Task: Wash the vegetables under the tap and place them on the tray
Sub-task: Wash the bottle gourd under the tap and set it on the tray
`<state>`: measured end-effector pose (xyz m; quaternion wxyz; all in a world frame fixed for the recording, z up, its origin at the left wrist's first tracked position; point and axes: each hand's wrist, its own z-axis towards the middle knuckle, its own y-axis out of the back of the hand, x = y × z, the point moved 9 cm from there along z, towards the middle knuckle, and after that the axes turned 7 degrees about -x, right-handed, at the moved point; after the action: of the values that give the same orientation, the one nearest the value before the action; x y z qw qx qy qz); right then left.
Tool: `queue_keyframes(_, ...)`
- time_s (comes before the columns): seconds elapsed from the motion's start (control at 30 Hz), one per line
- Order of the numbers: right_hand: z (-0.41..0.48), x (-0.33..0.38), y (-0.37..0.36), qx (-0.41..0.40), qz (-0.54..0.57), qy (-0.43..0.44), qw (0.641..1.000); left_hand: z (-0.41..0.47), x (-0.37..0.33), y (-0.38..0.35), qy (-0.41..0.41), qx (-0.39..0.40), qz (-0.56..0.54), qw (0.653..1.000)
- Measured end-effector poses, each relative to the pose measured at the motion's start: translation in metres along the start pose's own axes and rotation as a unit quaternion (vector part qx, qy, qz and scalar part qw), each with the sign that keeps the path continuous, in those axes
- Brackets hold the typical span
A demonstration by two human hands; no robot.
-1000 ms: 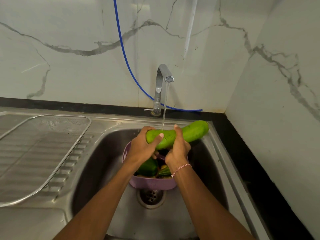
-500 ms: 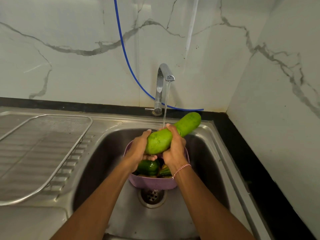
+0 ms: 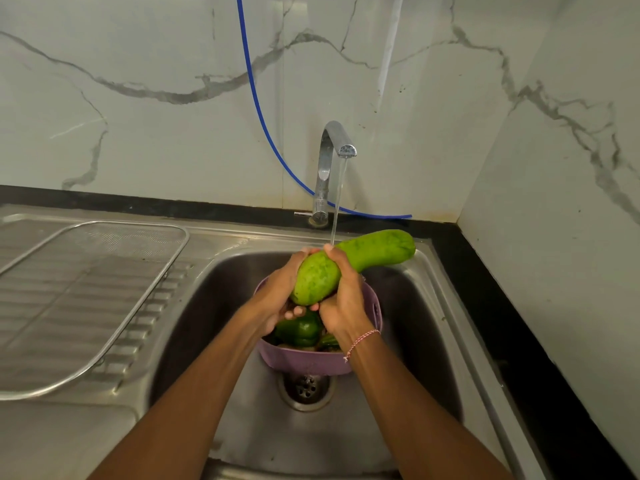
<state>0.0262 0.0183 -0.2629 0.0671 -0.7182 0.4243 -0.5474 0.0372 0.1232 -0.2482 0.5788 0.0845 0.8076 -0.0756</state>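
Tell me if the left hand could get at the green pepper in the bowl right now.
Probably not yet. The left hand is wrapped around the gourd, which hangs right over the pepper in the bowl. It would have to let go first.

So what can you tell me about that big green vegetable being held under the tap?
The long green gourd is pale green with fine mottling and a smooth, wet-looking skin, thick and slightly curved with rounded ends. It is held tilted over the purple basket in the sink, its far end raised toward the right rim. The left hand cups its near end from the side and below; the right hand wraps its middle. The tap water lands about where the right hand grips it.
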Motion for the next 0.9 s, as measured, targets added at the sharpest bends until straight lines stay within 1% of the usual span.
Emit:
queue_keyframes(0.03,0.001,0.003,0.003,-0.014,0.002,0.009,1.000,0.002,-0.001,0.001,-0.015,-0.017,0.016,1.000)
queue_keyframes(0.07,0.000,0.005,0.004,-0.025,0.009,0.013,1.000,0.003,-0.006,0.007,-0.047,-0.062,0.055,0.995)
queue_keyframes(0.1,0.000,0.006,0.005,-0.035,0.020,0.016,0.999,0.001,-0.015,0.013,-0.101,-0.117,0.110,0.982)
queue_keyframes(0.13,0.000,0.005,0.006,-0.044,0.030,0.016,0.998,-0.003,-0.027,0.016,-0.176,-0.157,0.177,0.956)
queue_keyframes(0.17,0.000,0.004,0.007,-0.049,0.038,0.014,0.998,-0.009,-0.036,0.012,-0.241,-0.174,0.240,0.924)
queue_keyframes(0.2,0.001,0.003,0.007,-0.052,0.046,0.011,0.998,-0.013,-0.040,0.006,-0.278,-0.174,0.293,0.898)
queue_keyframes(0.23,0.001,0.002,0.007,-0.052,0.052,0.011,0.997,-0.015,-0.042,0.000,-0.292,-0.170,0.330,0.882)
queue_keyframes(0.33,0.001,0.001,0.006,-0.040,0.047,0.018,0.998,-0.017,-0.047,-0.001,-0.289,-0.192,0.343,0.873)
queue_keyframes(0.4,-0.001,0.000,0.004,-0.034,0.035,0.024,0.999,-0.015,-0.050,0.006,-0.266,-0.213,0.334,0.879)
queue_keyframes(0.47,0.000,-0.004,0.003,-0.029,0.025,0.021,0.999,-0.008,-0.044,0.012,-0.203,-0.213,0.295,0.909)
queue_keyframes(0.53,-0.001,-0.007,0.002,-0.032,0.021,0.019,0.999,0.000,-0.034,0.011,-0.139,-0.185,0.235,0.944)
queue_keyframes(0.6,-0.001,-0.006,0.000,-0.009,0.010,0.024,1.000,0.006,-0.023,0.009,-0.079,-0.156,0.171,0.970)
queue_keyframes(0.63,-0.003,-0.004,0.000,0.004,-0.003,0.031,1.000,0.007,-0.019,0.008,-0.050,-0.142,0.136,0.979)
queue_keyframes(0.7,-0.006,0.001,0.002,0.019,-0.037,0.045,0.998,0.011,-0.006,0.009,-0.008,-0.120,0.110,0.987)
queue_keyframes(0.77,-0.006,0.003,0.003,0.027,-0.079,0.059,0.995,0.017,0.001,0.012,-0.008,-0.112,0.140,0.984)
queue_keyframes(0.83,-0.001,0.004,0.003,0.021,-0.106,0.076,0.991,0.014,-0.006,0.020,-0.045,-0.148,0.208,0.966)
queue_keyframes(0.87,0.000,0.005,0.002,0.022,-0.121,0.082,0.989,0.011,-0.013,0.026,-0.072,-0.186,0.265,0.943)
queue_keyframes(0.9,0.001,0.007,0.002,0.022,-0.143,0.088,0.985,0.007,-0.021,0.031,-0.106,-0.222,0.328,0.912)
